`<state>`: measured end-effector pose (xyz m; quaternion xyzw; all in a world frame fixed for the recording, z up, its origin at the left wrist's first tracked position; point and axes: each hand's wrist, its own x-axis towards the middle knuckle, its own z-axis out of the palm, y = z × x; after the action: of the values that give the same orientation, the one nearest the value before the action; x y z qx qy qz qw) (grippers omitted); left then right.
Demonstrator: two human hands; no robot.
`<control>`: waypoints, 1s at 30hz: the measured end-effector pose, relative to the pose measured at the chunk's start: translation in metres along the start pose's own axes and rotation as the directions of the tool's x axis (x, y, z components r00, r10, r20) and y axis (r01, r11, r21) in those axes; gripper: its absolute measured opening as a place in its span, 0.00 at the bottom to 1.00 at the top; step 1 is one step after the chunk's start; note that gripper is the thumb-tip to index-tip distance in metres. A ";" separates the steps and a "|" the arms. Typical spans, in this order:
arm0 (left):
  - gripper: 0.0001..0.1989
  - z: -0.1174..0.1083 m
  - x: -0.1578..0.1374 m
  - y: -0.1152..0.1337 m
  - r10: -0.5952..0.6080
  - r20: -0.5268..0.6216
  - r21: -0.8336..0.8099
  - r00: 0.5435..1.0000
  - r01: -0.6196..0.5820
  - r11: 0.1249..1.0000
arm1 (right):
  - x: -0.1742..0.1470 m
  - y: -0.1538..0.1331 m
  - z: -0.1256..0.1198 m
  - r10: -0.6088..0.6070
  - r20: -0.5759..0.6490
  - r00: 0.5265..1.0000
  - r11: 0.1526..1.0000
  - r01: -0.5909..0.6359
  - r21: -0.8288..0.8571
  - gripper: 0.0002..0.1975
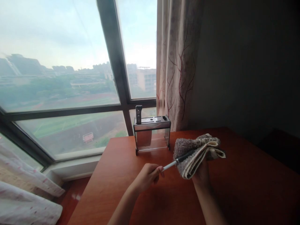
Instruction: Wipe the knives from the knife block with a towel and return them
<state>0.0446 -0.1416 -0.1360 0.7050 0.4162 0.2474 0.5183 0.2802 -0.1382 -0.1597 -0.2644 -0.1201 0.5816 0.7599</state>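
My left hand (150, 173) is closed around the pale end of a slim rod (169, 166) that has a dark collar and a black handle, much like a sharpening steel. The handle runs up and right into a folded grey-brown towel (191, 147) with a cream edge. From below, my right hand (202, 175) grips the towel around the handle; most of its fingers are hidden by the cloth. Beyond my hands stands a see-through knife block (153, 122) with a black-framed slotted top. One dark handle (138, 114) sticks up from its left end.
The reddish-brown wooden table (117, 181) extends to both sides. Behind it are a large dark-framed window (120, 62) and a patterned curtain (179, 62). Another curtain (25, 203) hangs low at the left, beside the sill (75, 167). The right side is in deep shadow.
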 end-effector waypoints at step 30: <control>0.29 0.026 0.000 0.004 -0.041 0.165 -0.371 0.985 0.101 0.923 | -0.017 0.025 0.007 0.007 0.044 0.999 0.991 -0.001 -0.130 0.25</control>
<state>0.0659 -0.1560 -0.1411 0.5932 0.3447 0.2486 0.6837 0.2517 -0.1480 -0.1653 -0.3005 -0.1743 0.5798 0.7370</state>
